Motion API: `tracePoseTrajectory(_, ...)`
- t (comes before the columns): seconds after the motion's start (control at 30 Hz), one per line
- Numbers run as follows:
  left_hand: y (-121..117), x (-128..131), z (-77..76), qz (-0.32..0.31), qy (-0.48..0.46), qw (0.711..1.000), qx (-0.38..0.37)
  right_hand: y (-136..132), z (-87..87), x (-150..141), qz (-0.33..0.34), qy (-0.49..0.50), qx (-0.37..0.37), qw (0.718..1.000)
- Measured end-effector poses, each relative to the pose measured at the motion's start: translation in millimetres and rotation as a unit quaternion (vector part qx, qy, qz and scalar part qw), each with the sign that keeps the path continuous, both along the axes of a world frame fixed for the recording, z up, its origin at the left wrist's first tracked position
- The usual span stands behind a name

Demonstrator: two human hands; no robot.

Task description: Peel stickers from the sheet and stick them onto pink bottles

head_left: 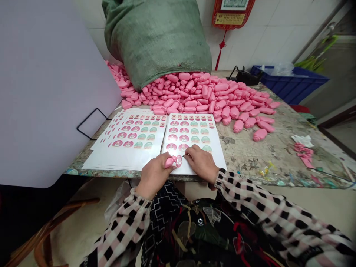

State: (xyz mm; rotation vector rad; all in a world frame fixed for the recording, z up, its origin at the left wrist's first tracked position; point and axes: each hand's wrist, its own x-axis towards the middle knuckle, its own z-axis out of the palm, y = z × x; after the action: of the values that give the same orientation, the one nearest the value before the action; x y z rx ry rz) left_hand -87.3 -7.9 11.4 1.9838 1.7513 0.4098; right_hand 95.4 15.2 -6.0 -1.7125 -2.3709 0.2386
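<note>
My left hand (154, 174) is closed around a small pink plastic bottle (171, 161) that carries a round sticker on its front, held over the near table edge. My right hand (201, 162) rests on a white sticker sheet (193, 139) with its fingers curled, fingertips pressed on the sheet's lower rows right beside the bottle. The sheet bears rows of round pink and green stickers. A second stack of sticker sheets (130, 142) lies to the left of it.
A large heap of pink bottles (200, 96) spills from a green woven sack (155, 37) at the back of the paint-stained table (264, 155). A blue crate (289, 83) stands far right. A white board (47, 85) leans at left. Pink scraps (304, 152) lie at right.
</note>
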Motion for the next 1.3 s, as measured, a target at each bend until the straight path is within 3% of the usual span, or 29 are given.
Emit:
tracePoseTrajectory(0.27, 5.6, -2.2, -3.6, -0.069, 0.108, 0.992, 0.013, 2.7, 9.1, -5.9, 0.027, -0.086, 0.013, 0.996)
tracePoseTrajectory(0.47, 2.2, -0.3, -1.3, -0.041, 0.143, 0.989, 0.005, 6.0, 11.1, -2.5, 0.045, -0.088, 0.002, 0.995)
tracePoseTrajectory(0.8, -2.6, -0.3, -5.6, -0.005, 0.106, 0.994, -0.004, 4.3, 14.1, 2.5, 0.056, -0.032, -0.048, 0.997)
tracePoseTrajectory(0.97, -3.2, -0.8, -5.6, -0.001, 0.083, 0.997, -0.005, -1.6, 9.0, 4.4, 0.054, 0.010, -0.037, 0.998)
tracePoseTrajectory(1.1, -3.2, -0.6, -4.7, 0.002, 0.075, 0.997, -0.017, 0.3, 6.1, 3.3, 0.028, -0.011, -0.008, 1.000)
tracePoseTrajectory(1.3, -2.9, -2.2, -8.9, -0.003, 0.079, 0.997, -0.004, 5.8, 10.3, 2.3, 0.054, -0.044, -0.010, 0.998)
